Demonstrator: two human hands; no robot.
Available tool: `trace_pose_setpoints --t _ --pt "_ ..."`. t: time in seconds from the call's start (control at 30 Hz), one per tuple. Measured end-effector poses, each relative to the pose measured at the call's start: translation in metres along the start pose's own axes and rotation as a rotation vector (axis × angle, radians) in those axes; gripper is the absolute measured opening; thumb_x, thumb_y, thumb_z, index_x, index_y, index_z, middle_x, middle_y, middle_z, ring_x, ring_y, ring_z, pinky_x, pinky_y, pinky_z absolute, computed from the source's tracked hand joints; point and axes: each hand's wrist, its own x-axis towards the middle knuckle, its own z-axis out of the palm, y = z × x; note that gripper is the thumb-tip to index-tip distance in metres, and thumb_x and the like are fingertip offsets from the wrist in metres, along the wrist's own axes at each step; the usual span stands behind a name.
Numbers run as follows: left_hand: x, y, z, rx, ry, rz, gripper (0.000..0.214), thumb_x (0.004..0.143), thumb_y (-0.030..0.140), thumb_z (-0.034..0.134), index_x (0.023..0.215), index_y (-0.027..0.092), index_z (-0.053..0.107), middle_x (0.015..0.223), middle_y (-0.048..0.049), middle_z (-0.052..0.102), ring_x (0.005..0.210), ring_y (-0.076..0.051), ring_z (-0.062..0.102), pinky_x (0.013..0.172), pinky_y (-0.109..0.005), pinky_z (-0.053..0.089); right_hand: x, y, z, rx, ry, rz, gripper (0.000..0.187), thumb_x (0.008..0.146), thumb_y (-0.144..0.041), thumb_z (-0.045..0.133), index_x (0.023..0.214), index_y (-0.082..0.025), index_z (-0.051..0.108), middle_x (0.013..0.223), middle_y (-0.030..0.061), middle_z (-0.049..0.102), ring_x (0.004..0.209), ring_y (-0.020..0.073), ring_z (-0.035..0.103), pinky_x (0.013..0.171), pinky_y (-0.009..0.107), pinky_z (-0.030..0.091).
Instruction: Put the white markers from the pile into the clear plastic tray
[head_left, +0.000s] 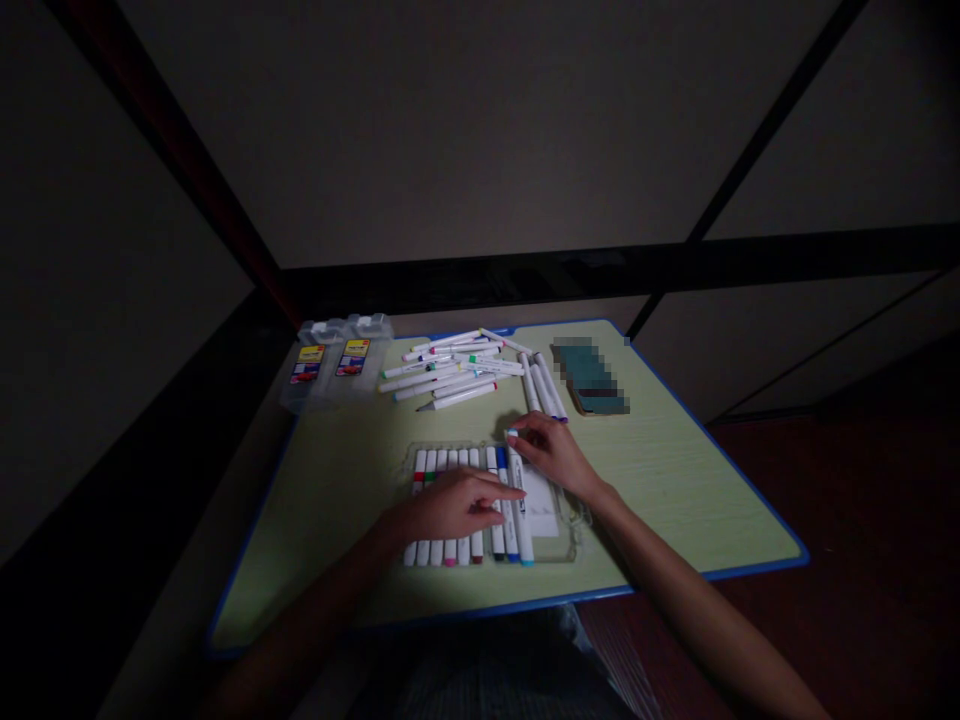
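Observation:
A clear plastic case [555, 555] lies on the table with several white markers side by side in it. Their bands and ends are red, green, blue, pink and other colours. My right hand [553, 450] pinches the top end of a light-blue-tipped marker [523, 520], which lies at the right of the row. Over the middle of the case is my left hand [457, 505], palm down, its index finger stretched to that same marker's barrel. The other left fingers are partly bent, and the hand covers part of the row. A white paper [541, 510] shows in the case's right side.
Behind the case lies a loose heap of markers [457, 370], with several more markers [541, 385] just right of it. A blurred green phone-like object [591, 375] rests farther right. Two clear plastic cases with labels [341, 385] stand at the back left. The table [675, 500] has a blue edge.

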Motion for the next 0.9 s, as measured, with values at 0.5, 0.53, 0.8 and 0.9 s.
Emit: trace_pose_setpoints --t 0.5,0.53,0.8,0.9 --pt "0.001 0.0051 0.0016 0.061 0.032 -0.013 0.029 0.085 0.02 0.048 0.112 0.023 0.059 0.1 -0.0037 0.066 0.086 -0.015 0.06 0.075 -0.027 0.044 -0.0007 0.0026 0.0016 -0.081 -0.021 -0.044 0.016 0.081 -0.029 0.053 0.084 -0.016 0.061 0.076 0.004 0.056 0.063 0.014 0.052 0.059 0.026 0.041" --pt "0.001 0.0049 0.0016 0.06 0.032 -0.013 0.029 0.085 0.02 0.048 0.111 0.022 0.06 0.1 -0.0038 0.066 0.087 -0.015 0.06 0.076 -0.027 0.044 -0.001 0.002 0.0017 -0.086 -0.022 -0.047 0.016 0.081 -0.029 0.052 0.085 -0.016 0.061 0.076 0.0039 0.056 0.063 0.0139 0.052 0.059 0.026 0.04" --pt "0.0018 0.0042 0.0024 0.068 0.046 0.005 0.027 0.086 0.019 0.045 0.109 0.021 0.061 0.097 -0.0036 0.067 0.084 -0.013 0.061 0.073 -0.025 0.044 -0.0023 0.0034 0.0031 -0.113 -0.029 -0.067 0.016 0.083 -0.028 0.05 0.087 -0.017 0.06 0.075 0.0031 0.054 0.062 0.0133 0.05 0.058 0.026 0.038" --pt "0.0023 0.0041 0.0029 0.066 0.053 0.009 0.027 0.086 0.018 0.046 0.108 0.021 0.061 0.097 -0.0035 0.067 0.083 -0.013 0.061 0.073 -0.025 0.044 -0.002 0.0049 0.0039 -0.118 -0.035 -0.071 0.016 0.083 -0.029 0.05 0.086 -0.017 0.06 0.074 0.0028 0.054 0.063 0.0133 0.05 0.058 0.025 0.038"
